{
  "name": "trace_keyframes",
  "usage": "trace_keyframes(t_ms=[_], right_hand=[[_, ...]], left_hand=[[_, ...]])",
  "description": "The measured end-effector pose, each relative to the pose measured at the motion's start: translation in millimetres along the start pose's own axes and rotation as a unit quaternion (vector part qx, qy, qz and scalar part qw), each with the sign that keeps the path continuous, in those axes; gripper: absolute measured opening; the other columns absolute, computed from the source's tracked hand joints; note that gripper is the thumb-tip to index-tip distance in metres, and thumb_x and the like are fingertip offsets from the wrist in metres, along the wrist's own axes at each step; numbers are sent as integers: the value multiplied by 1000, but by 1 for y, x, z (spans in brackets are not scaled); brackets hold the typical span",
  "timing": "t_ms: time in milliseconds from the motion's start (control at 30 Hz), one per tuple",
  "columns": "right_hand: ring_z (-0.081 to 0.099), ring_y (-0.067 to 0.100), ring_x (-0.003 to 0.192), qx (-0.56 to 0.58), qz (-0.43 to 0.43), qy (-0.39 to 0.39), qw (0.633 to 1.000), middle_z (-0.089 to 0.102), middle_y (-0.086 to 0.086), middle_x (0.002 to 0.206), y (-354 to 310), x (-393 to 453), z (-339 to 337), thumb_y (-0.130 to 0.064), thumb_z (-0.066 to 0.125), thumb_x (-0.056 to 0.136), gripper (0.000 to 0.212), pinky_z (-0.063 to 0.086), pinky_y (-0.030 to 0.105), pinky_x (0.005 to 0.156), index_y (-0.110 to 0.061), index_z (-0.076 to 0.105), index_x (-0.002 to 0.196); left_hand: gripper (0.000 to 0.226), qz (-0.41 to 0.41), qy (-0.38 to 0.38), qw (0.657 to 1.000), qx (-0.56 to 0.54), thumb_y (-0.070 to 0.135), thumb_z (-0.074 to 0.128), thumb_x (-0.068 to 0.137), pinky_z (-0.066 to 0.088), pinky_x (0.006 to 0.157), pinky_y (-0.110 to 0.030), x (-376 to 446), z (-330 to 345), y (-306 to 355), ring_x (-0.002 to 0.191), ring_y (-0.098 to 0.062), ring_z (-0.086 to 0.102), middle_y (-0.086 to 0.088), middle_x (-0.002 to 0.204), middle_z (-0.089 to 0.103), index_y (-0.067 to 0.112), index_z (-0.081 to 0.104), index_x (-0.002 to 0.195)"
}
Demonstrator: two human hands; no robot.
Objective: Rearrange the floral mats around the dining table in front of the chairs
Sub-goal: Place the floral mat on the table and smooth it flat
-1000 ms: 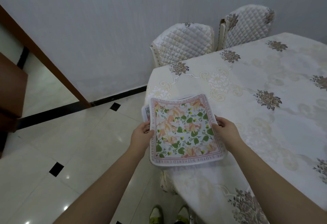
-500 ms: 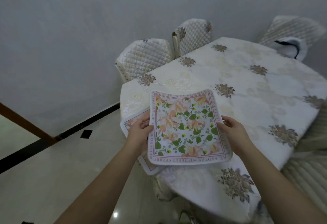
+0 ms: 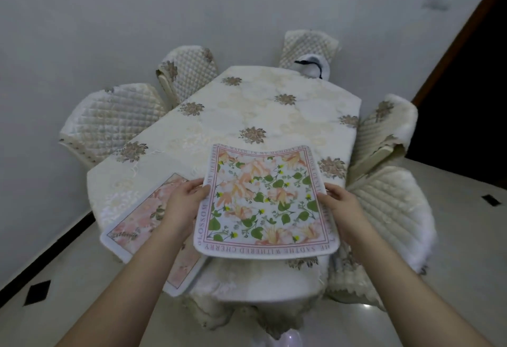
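A floral mat (image 3: 264, 201) with orange flowers, green leaves and a lettered border is held flat above the near end of the dining table (image 3: 263, 111). My left hand (image 3: 183, 204) grips its left edge and my right hand (image 3: 341, 207) grips its right edge. A second, paler pink floral mat (image 3: 137, 220) lies below and to the left, hanging over the table's near left corner and partly hidden by my left forearm. I cannot tell whether my left hand also holds it.
Quilted cream chairs surround the table: two on the left (image 3: 109, 119) (image 3: 189, 72), one at the far end (image 3: 310, 47) with a white item with a black cord on it, two on the right (image 3: 384, 127) (image 3: 392, 209). A grey wall stands behind; glossy tiled floor lies below.
The view has swung right, so the whole table and the right-hand chairs now show. The orange mat has slid right off the pink mat, uncovering more of it.
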State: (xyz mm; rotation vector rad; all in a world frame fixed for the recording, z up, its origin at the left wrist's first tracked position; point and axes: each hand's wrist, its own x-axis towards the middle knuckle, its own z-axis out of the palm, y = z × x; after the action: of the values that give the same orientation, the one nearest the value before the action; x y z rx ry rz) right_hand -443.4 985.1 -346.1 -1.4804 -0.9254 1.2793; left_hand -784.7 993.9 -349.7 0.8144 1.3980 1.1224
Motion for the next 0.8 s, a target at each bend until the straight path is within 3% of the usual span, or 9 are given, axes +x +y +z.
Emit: trace_keyframes(t_ms=[167, 367, 600, 800], right_hand=[[75, 30, 86, 23, -9, 45, 999, 77, 5, 99, -3, -16, -53, -13, 65, 91, 18, 60, 47, 74, -22, 69, 106], [75, 28, 82, 55, -15, 105, 993, 77, 3, 96, -5, -44, -139, -12, 63, 93, 18, 61, 36, 61, -21, 68, 108], [74, 32, 84, 101, -6, 160, 982, 73, 13, 106, -2, -80, -264, -7, 58, 96, 22, 62, 42, 67, -8, 61, 118], [75, 29, 80, 136, -17, 193, 972, 77, 8, 94, 1, -105, -358, -4, 59, 95, 17, 61, 37, 61, -12, 65, 108]], left_hand=[[14, 4, -31, 999, -6, 13, 65, 92, 59, 58, -36, -4, 57, 10, 79, -29, 75, -6, 89, 77, 23, 64, 103], [12, 1, -85, 996, 2, 10, 63, 93, 58, 51, -33, -27, 143, 22, 68, -26, 74, -9, 84, 77, 21, 64, 98], [11, 11, -136, 990, 30, 14, 63, 94, 60, 54, -39, -67, 262, 17, 73, -31, 74, -11, 87, 77, 23, 64, 99], [15, 19, -168, 985, 42, 15, 62, 94, 61, 66, -52, -99, 355, 3, 77, -36, 74, -16, 90, 76, 19, 64, 109]])
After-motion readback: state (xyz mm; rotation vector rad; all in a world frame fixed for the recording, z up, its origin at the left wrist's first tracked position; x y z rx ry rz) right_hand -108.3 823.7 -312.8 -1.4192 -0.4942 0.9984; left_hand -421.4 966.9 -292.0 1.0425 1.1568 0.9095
